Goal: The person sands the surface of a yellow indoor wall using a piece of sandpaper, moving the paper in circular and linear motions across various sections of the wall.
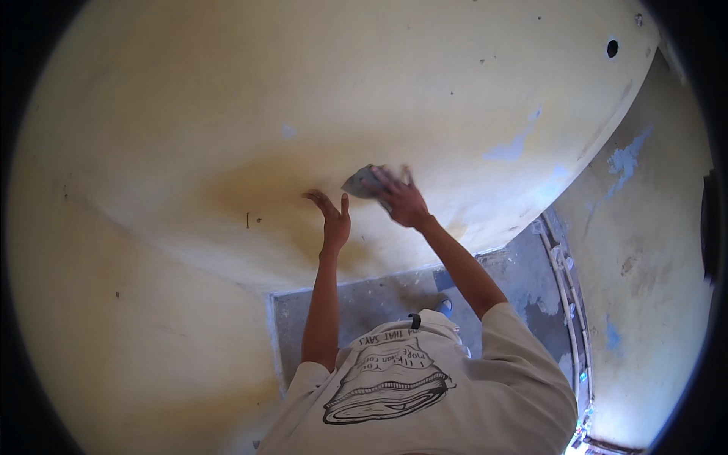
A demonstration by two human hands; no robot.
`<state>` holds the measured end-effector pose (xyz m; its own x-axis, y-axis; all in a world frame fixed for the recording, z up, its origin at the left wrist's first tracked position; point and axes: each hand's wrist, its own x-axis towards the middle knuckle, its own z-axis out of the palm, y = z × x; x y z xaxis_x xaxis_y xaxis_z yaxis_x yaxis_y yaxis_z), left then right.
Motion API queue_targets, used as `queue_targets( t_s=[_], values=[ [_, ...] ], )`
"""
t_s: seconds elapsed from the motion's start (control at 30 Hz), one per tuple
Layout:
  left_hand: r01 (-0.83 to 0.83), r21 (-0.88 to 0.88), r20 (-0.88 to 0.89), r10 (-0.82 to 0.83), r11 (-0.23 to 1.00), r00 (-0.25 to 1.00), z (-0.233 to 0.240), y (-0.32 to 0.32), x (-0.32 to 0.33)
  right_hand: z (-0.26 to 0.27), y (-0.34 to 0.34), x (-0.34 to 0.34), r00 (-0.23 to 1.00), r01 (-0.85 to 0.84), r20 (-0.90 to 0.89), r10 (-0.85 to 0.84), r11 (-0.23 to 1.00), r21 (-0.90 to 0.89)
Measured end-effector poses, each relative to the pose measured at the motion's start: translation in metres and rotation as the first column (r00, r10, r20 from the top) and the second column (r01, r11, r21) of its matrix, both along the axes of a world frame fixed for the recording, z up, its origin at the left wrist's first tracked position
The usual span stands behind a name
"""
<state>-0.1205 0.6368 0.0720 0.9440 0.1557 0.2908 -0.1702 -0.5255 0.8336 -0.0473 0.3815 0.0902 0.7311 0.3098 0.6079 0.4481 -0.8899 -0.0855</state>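
A yellowish painted wall (364, 102) fills the view before me, worn to pale blue patches (509, 149) on the right. My right hand (402, 200), slightly blurred, lies flat over a grey sheet (356, 183) that looks like sandpaper and presses it to the wall. Part of the sheet is hidden under the fingers. To its left, my left hand (334, 220) is raised at the wall with thumb and fingers apart, holding nothing. Whether its fingertips touch the surface, I cannot tell.
A nail (247, 220) sticks out left of my hands. There is a dark round hole (612, 49) at upper right. Side walls stand left (170, 347) and right (631, 296). Long poles (563, 290) lie on the concrete floor (375, 296) along the right wall.
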Motion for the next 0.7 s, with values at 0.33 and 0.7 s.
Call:
queue_targets(
  t_s=[0.33, 0.7],
  values=[
    [-0.104, -0.056, 0.014, 0.104, 0.993, 0.994, -0.004, -0.051, 0.008, -0.028, 0.008, -0.06, 0.93, -0.313, -0.244, 0.275, 0.94, -0.135],
    [0.184, -0.637, -0.453, -0.557, 0.748, 0.696, -0.102, -0.071, -0.093, -0.125, -0.027, -0.21, 0.482, 0.64, -0.477, 0.735, 0.077, 0.764]
  ],
)
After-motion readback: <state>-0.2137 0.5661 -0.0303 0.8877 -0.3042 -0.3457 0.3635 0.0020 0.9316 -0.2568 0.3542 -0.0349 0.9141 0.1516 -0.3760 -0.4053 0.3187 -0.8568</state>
